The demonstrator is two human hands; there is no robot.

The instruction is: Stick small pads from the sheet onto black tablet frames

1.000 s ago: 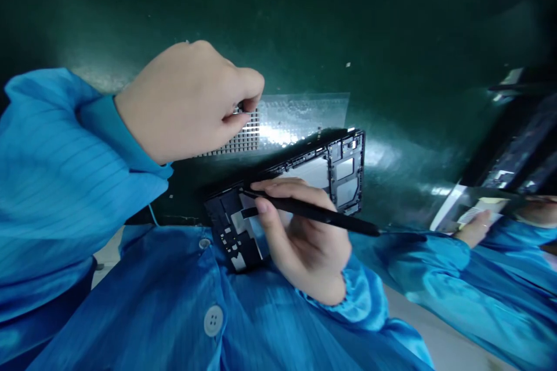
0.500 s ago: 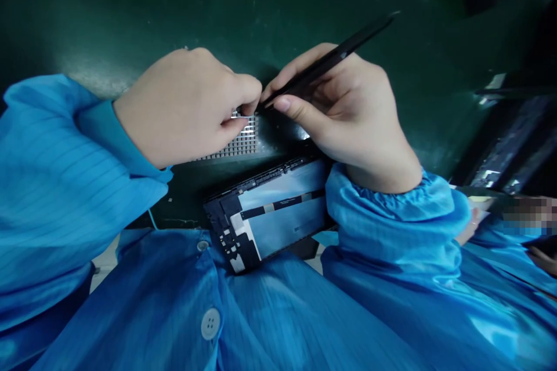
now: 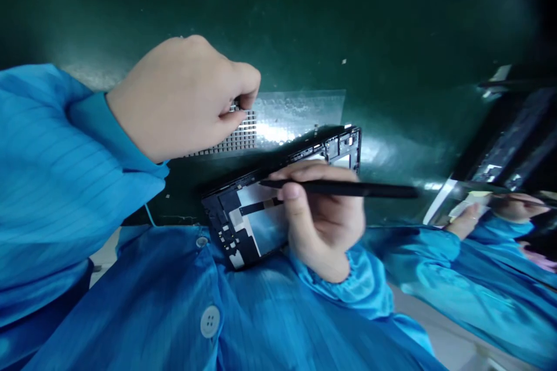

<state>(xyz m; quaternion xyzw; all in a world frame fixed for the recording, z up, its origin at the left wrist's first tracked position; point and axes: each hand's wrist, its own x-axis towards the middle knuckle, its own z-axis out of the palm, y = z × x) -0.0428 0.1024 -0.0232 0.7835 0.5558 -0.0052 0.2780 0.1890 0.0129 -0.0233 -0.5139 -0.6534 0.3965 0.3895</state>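
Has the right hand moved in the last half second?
Yes. Against the grid of small pieces, the right hand has moved from beside its edge toward the wearer's blue jacket, now over the open device.

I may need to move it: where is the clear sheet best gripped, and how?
Probably pinch the clear sheet by its far right corner, coming from the right: it lies uncovered there, while the left hand is over its other end and the black device crowds its near edge.
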